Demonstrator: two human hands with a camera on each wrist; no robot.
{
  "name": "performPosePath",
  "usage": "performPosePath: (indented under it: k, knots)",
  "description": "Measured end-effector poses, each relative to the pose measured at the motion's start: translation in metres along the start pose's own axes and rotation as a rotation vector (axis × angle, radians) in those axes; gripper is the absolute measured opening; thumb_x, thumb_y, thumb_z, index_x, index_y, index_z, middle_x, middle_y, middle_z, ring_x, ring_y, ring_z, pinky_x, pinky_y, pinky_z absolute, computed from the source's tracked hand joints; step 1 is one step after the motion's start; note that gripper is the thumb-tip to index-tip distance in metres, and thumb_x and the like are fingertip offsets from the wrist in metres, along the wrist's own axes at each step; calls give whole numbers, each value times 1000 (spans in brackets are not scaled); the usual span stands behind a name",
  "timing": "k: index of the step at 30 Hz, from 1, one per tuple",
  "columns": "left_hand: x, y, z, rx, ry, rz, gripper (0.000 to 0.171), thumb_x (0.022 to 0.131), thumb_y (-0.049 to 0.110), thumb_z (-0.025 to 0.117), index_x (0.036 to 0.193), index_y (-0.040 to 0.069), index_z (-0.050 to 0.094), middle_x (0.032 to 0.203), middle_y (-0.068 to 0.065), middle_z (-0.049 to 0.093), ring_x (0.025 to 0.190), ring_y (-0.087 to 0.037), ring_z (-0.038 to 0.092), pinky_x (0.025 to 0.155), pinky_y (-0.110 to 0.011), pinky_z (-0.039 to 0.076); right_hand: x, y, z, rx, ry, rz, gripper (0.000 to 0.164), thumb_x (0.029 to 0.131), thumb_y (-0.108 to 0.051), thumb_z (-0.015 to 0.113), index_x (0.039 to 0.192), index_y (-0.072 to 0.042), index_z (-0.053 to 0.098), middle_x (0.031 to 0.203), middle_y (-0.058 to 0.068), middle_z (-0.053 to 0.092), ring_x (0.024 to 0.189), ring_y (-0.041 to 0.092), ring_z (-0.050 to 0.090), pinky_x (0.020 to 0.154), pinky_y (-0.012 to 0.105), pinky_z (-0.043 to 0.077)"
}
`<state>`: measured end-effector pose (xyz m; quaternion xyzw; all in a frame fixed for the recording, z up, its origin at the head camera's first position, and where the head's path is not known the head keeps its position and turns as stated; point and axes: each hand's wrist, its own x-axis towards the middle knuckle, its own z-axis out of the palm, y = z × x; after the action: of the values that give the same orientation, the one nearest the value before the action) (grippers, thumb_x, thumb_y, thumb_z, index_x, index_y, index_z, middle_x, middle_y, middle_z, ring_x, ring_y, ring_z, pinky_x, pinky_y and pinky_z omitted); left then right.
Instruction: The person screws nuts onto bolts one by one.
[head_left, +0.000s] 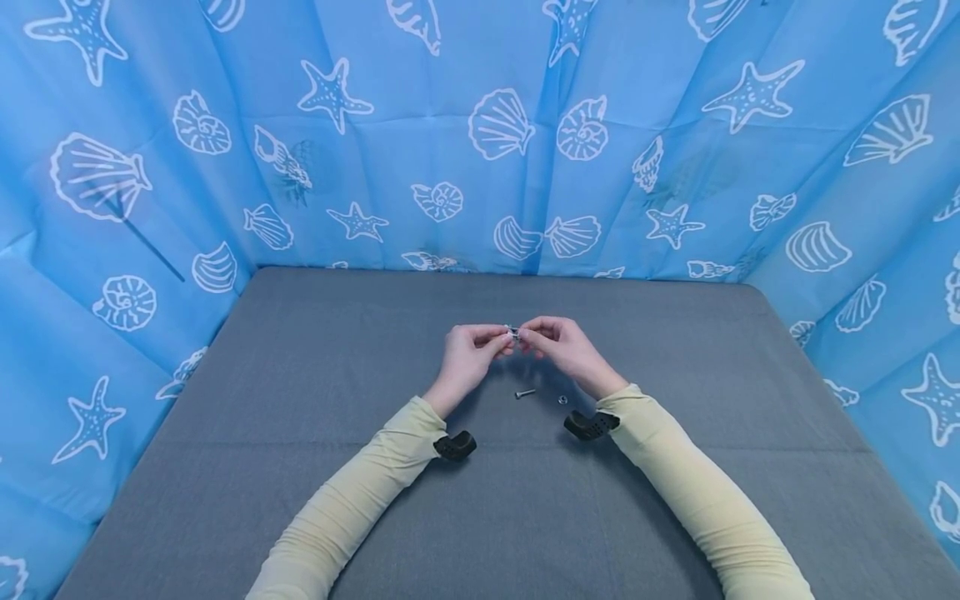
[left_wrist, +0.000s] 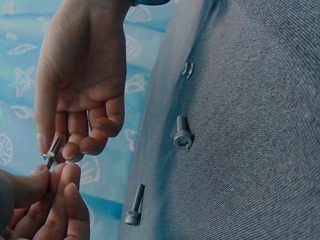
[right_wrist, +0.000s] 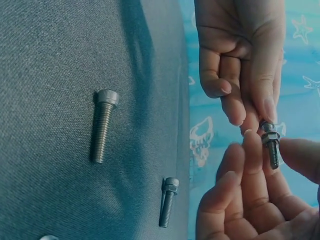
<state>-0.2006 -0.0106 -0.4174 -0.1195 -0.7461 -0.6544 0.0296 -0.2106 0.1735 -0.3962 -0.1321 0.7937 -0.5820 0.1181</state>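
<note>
Slippage looks the likeliest fault. The left hand (head_left: 467, 358) pinches the held socket-head bolt (right_wrist: 273, 156) by its head end only, in the air beyond the bare socket-head bolt (right_wrist: 104, 127) that lies on the grey cloth (head_left: 360, 375). The right hand (head_left: 572, 347) has its thumb and fingertips close about the threaded end, near the fitted nut (right_wrist: 271, 138); whether they grip or stand just off it, I cannot tell. If the left pinch slackens under a twist, the held socket-head bolt would probably spin or drop toward the bare one and roll. Turned the wrong way, the fitted nut could run off the exposed tip. The loose nut (head_left: 563, 400), right of the bare bolt, might be swept aside by the black wrist mount (head_left: 588, 427) near it. The nutted bolt (right_wrist: 168, 209), on the bare bolt's other side, could be knocked by a dipping left hand.
</note>
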Motion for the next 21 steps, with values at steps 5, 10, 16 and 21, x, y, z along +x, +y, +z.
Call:
performPosePath:
  k: [5,10,16,21]
  knots:
    - [-1,0,0,-4,-6,-3,20,90,10,67,105,-3,72,84,-10,72,75,-15,70,68,-28,58,0,-2,-1,14,-9,36,28,98,-22,58,112,2,62,104,24,63,95,32,61,84,54,48]
    - [-1,1,0,-30,-11,-11,21,90,9,67,106,-4,71,85,-10,72,75,-16,70,71,-34,58,0,-2,-2,4,-27,26,26,95,-18,62,112,2,61,109,30,60,99,40,58,85,55,48]
    - [-1,2,0,-13,5,3,20,90,10,68,105,-3,72,87,-11,72,78,-18,70,67,-29,58,0,-2,-3,-34,-22,34,31,98,-27,57,109,1,65,102,25,64,96,40,58,84,55,48]
    - [-5,8,0,-8,13,11,21,90,11,67,106,-4,71,92,-16,72,84,-25,70,71,-33,58,0,0,-3,11,-17,22,27,96,-21,61,111,2,62,102,24,63,96,39,58,82,52,49]
